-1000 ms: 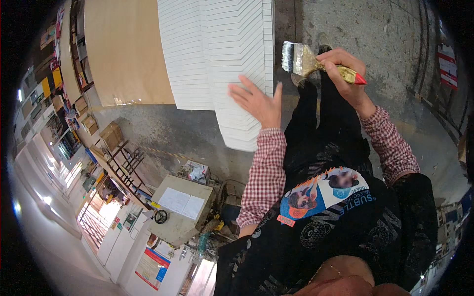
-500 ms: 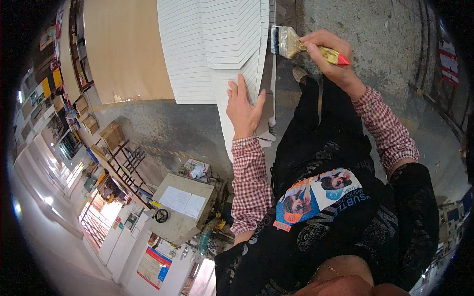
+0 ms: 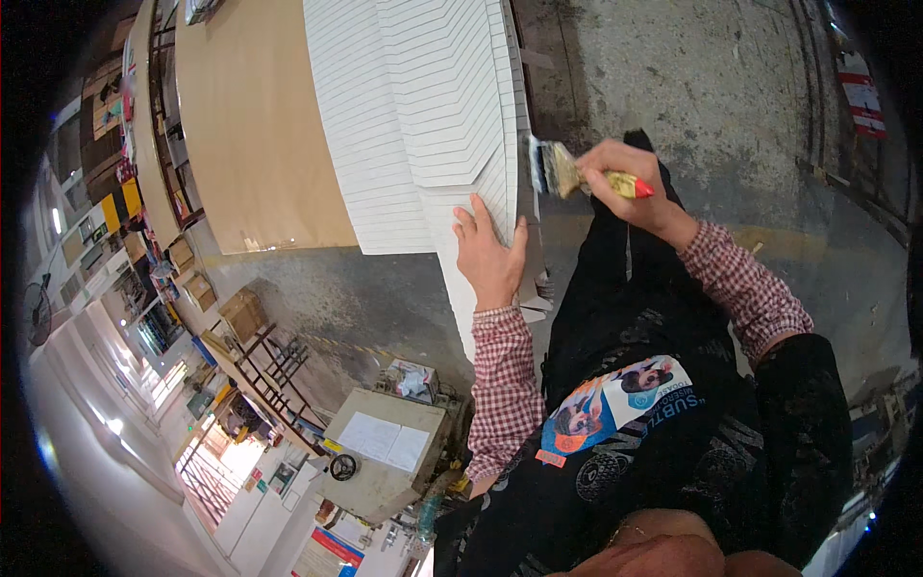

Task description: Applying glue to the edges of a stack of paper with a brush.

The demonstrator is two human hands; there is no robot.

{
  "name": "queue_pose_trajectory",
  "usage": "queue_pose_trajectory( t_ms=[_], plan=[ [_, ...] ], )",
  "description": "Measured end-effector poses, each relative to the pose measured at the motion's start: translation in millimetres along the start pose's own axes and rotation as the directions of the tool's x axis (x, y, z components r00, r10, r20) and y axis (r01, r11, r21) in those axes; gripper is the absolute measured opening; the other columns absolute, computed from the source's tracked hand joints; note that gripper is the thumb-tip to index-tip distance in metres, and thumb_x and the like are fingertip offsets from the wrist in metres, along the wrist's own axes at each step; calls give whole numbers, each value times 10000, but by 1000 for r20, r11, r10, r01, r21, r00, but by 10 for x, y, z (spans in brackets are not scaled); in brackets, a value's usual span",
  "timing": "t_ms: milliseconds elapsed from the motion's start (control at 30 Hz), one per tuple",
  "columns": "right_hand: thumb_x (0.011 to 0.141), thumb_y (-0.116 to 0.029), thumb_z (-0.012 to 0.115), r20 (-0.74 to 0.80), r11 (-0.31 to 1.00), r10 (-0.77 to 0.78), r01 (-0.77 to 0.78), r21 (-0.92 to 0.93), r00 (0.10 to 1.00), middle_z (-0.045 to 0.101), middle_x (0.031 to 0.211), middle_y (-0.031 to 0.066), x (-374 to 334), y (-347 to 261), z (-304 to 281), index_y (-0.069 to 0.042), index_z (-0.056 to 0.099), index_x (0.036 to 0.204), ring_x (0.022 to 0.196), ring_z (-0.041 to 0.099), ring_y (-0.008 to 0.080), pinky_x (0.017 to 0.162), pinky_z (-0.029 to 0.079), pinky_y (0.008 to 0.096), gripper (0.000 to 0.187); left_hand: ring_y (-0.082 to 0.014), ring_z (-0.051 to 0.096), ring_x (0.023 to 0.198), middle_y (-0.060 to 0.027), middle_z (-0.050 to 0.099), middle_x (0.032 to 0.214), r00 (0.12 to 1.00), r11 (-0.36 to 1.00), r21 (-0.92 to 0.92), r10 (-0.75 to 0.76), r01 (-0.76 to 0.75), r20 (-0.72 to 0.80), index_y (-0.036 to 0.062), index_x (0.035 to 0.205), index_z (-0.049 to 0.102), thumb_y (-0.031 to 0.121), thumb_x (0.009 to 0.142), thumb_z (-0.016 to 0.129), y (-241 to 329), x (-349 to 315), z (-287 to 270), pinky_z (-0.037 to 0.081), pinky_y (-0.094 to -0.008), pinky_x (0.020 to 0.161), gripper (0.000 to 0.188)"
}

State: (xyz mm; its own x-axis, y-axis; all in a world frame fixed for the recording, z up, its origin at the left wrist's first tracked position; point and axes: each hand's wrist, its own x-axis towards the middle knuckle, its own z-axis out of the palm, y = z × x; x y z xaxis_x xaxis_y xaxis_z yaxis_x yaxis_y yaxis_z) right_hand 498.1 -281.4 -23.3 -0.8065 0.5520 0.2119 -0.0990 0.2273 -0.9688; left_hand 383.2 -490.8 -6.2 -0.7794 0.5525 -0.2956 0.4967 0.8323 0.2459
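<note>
Long overlapping white sheets with dark lines lie fanned in layers on a table. My left hand presses flat on their near part, fingers spread. In my right hand is a wide paintbrush with a yellow handle and red tip, gripped between thumb and fingers. Its bristles point left and carry white stuff at the end. They are close to the right edge of the sheets; whether they touch it I cannot tell.
A tan board covers the table left of the sheets. Lower left stands a machine with a black handwheel and papers on top. A cardboard box and a dark metal rack are on the left. Concrete floor lies at right.
The brush in my right hand has come nearer along the right edge of the sheets. My left hand stays flat on the sheets. The whole view has shifted, with the surroundings lower.
</note>
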Motion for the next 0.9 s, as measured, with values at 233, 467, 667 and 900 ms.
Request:
queue_pose_trajectory(
  t_ms=[233,467,667,900],
  plan=[
    [816,-41,603,-21,999,52,-51,13,998,656,808,117,-163,-300,-207,25,617,796,720,638,193,639,501,302,70,-506,266,1337,-349,228,1458,969,992,69,-82,101,-233,33,1461,271,534,733,729,23,-172,331,329,-515,1048,995],
    [811,-53,611,-27,998,41,-42,-40,999,660,806,112,-158,-217,-308,19,618,793,718,641,186,638,500,296,74,-535,133,1365,-366,105,1482,954,963,131,-201,234,-222,33,1491,147,546,714,751,-220,-531,625,201,-576,1090,1110],
    [806,-30,606,-53,998,67,-68,-1,996,651,798,107,-184,-77,-238,18,620,798,714,636,193,639,493,300,51,-535,228,1340,-360,187,1469,977,985,101,-118,138,-179,40,1488,183,515,744,722,-368,-494,573,295,-508,1074,1035],
    [810,-26,609,13,995,80,-81,50,997,652,817,110,-211,36,-190,20,619,801,724,631,198,657,493,306,48,-478,370,1295,-320,366,1408,999,998,-54,-43,43,1,71,1456,314,410,784,679,-484,-375,221,369,-450,1036,837]
  ],
)
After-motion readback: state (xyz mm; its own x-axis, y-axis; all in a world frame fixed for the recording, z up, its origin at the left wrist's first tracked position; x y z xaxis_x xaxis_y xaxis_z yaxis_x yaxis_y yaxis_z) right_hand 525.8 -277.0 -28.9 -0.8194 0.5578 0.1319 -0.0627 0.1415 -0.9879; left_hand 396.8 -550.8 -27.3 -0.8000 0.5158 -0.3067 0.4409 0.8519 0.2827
